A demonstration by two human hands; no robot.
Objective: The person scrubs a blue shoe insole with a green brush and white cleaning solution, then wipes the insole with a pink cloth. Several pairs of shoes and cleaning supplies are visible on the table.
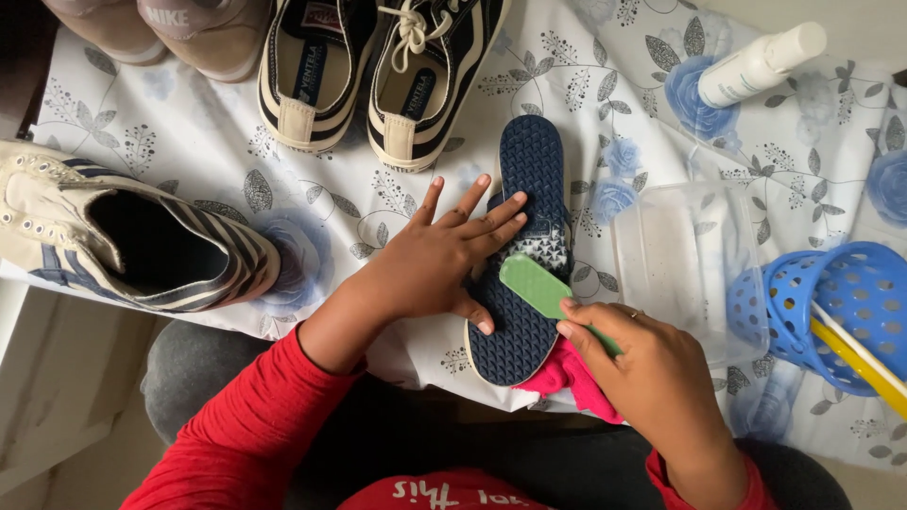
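The left hand (430, 264) lies flat, fingers spread, pressing the navy sandal (524, 255) sole-up on the worktop (312, 203). The right hand (652, 378) has its fingers closed on a green brush (539, 286) touching the sole. I judge short, firm strokes work best while the sandal is held steady.

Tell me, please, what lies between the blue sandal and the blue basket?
In the head view, a clear plastic tub sits between the sandal and the basket.
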